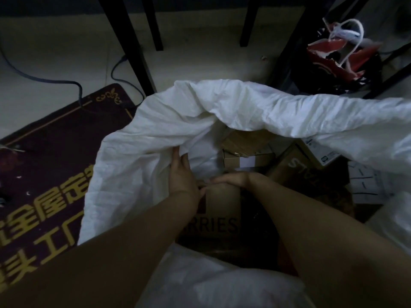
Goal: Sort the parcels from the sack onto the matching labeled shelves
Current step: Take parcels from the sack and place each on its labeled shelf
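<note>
Both bare forearms reach down and forward into the open mouth of the white sack [262,107], which lies crumpled on the floor [55,52]. The left hand [182,174] stands with its fingers straight, laid against the sack's inner wall, thumb down by the top edge of the nearest box [213,216]. The right hand [231,180] comes across from the right, its fingers curled over that same top edge, so it grips the box; the two hands almost meet there.

Four brown cardboard parcels show inside the sack. The nearest box reads "RRIES" in pale capitals, the first letters covered by the left arm. Behind it sits a small box [246,162] with a blank white label, with a flat brown parcel [244,141] on top. To the right a tilted box [293,167] carries upside-down letters ending "TALS". Further right a white carton [322,152] bears a printed label too small to read.

Left of the sack lies one dark red mat [44,170] with gold Chinese characters, cut off at the edge. Two cables [66,82] trail over the floor. One red paper bag [342,56] with white cord handles stands beyond the sack.
</note>
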